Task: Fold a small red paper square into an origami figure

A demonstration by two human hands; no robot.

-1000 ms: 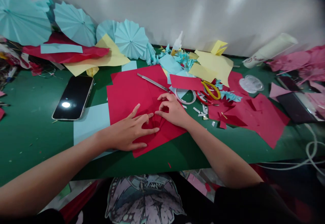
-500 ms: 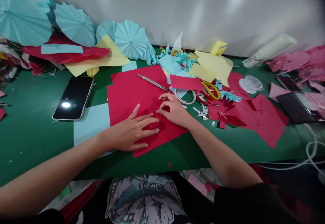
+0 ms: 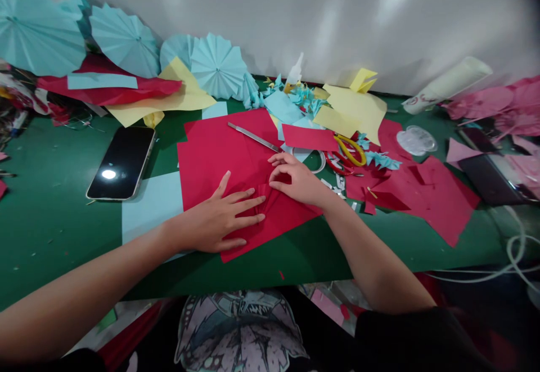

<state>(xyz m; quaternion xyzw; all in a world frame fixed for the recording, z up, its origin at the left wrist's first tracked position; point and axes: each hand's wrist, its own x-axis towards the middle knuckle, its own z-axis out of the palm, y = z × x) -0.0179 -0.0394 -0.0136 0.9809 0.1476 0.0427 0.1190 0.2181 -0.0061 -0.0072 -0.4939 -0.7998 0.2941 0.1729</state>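
Red paper [image 3: 211,164] lies in overlapping sheets at the middle of the green table. My left hand [image 3: 225,217] rests flat on it, fingers spread toward the right. Just right of those fingertips, my right hand [image 3: 293,179] has its thumb and index finger pinched together at a small folded red piece [image 3: 268,195], whose far end reaches under my left fingertips. How firmly the pinch holds it is partly hidden. A slim metal cutter [image 3: 253,137] lies on the red sheets beyond my hands. Behind my right hand, a roll of white tape [image 3: 318,162] is partly covered.
A phone [image 3: 122,164] lies at the left beside a light blue sheet [image 3: 154,203]. Yellow-handled scissors [image 3: 352,149] and red scraps [image 3: 439,197] are at the right. Pleated blue fans [image 3: 217,68] and a glue bottle [image 3: 295,71] stand along the wall.
My right hand has moved a little to the right, away from my left fingertips, and creases in the red piece now show between them. My left hand has stayed in place.
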